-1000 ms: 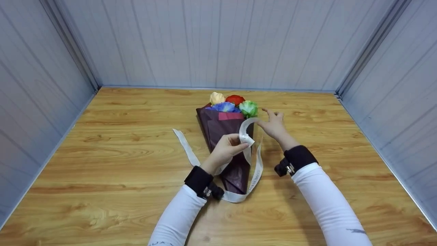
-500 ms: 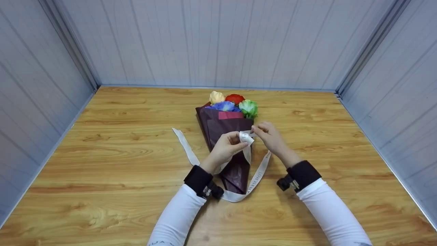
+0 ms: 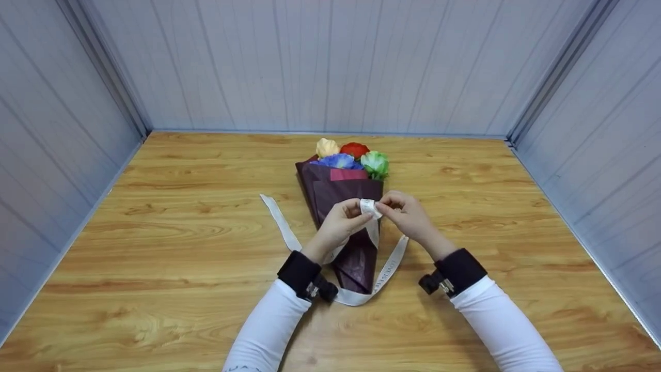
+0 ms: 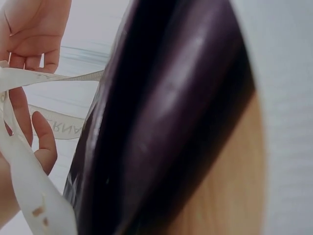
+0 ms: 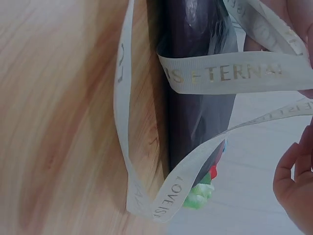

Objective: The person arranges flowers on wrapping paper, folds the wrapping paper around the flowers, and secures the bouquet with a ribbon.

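Observation:
A bouquet [image 3: 341, 191] wrapped in dark purple paper lies on the table, its cream, red, blue and green flowers pointing away from me. Over its right side, my left hand [image 3: 338, 225] pinches a folded loop of white ribbon [image 3: 367, 206] between thumb and fingers. From the right, my right hand [image 3: 408, 217] pinches the same ribbon beside that loop, the fingertips of both hands nearly meeting. Lettering shows on the ribbon [image 5: 239, 72] in the right wrist view, where it passes around the wrap [image 5: 195, 122]. Whether a knot lies behind the fingers is hidden.
One ribbon tail [image 3: 281, 222] stretches out left of the bouquet on the wooden table [image 3: 181, 268]. Another length [image 3: 390, 268] curves around the bouquet's narrow lower end. Pale panel walls [image 3: 330, 67] enclose the table at the back and both sides.
My right hand has come down and in from beside the green flower, drawing the ribbon's upper arc down to the loop. The left hand and bouquet have barely moved.

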`<state>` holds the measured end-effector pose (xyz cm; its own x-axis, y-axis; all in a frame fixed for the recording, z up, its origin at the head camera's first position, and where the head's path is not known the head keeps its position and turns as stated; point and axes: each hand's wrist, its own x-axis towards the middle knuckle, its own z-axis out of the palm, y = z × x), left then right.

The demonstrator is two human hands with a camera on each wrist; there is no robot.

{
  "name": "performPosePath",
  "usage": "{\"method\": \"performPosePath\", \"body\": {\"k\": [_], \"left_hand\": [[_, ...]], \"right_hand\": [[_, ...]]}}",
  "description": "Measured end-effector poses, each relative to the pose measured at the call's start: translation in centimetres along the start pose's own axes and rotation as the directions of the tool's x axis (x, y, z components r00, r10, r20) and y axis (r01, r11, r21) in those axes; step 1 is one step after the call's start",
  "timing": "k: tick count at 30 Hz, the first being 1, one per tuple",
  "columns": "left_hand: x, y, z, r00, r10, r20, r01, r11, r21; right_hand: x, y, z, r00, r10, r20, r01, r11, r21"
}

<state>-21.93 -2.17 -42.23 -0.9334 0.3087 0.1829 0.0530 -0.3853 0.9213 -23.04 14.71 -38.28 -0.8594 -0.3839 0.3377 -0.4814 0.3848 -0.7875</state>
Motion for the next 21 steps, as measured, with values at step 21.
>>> {"method": "performPosePath", "body": {"k": [21], "left_hand": [[-0.2,0.3,-1.0,0.998,0.038,-0.042,-0.027,0.968,0.251]], "right_hand": [[-0.4,0.4,1.3,0.986,-0.008,0.167,0.017,0.998,-0.056]]}}
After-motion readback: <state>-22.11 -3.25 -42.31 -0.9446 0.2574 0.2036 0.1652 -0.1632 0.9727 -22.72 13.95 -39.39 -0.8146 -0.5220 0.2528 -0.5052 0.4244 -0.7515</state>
